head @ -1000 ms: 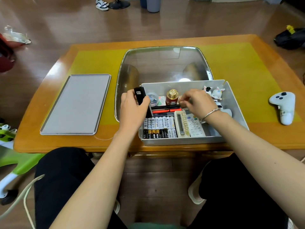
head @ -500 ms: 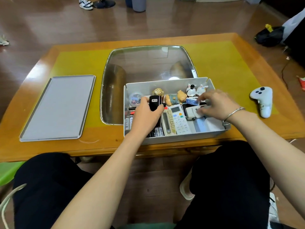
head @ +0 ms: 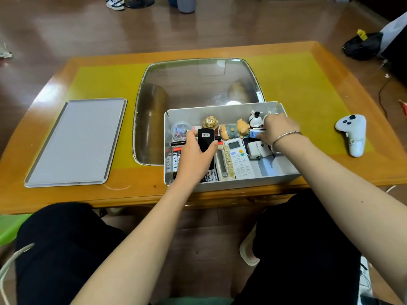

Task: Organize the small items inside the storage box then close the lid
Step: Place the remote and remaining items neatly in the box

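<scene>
Left hand: the left hand (head: 193, 155) is clenched around a small black rectangular device with a white barcode label (head: 206, 140), held upright over the left half of the box.
Right hand: the right hand (head: 278, 130) reaches into the far right corner, fingertips pinching a small blue-and-white carton (head: 254, 134); how firm the grip is, I cannot tell.
Storage box: the open grey rectangular plastic box (head: 231, 107) sits at the near edge of the wooden desk (head: 308, 69), directly under both hands.
Contents: a row of batteries (head: 211, 176) lies below the left wrist; a white remote control with buttons (head: 239, 158) lies between the hands; the tan pig figurine (head: 231, 130) lies just left of the right fingers.
Lid: the flat grey rectangular lid (head: 74, 143) lies well to the left of the left hand, apart from the box.
Handling: the black device looks light, stiff and smooth, best held by its long sides; the figurines look fragile, so take them by the body; the lid seems thin and light, best lifted by opposite edges.
Progress: sorting appears unfinished, lid not yet on.
</scene>
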